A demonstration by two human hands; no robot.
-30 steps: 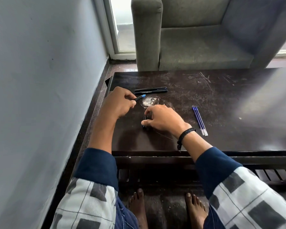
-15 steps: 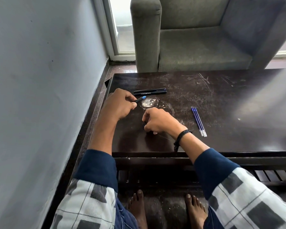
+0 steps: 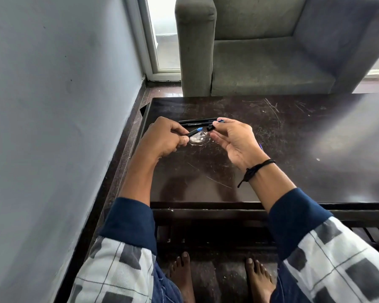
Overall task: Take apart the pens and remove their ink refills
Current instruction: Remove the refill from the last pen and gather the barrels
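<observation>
Left hand: the left hand is closed around a black pen barrel with a blue tip, held above the scratched dark wooden table.
Right hand: the right hand pinches a short black pen cap between thumb and fingertips, just beside the barrel's tip.
Table: two whole black pens lie side by side beyond the hands.
</observation>
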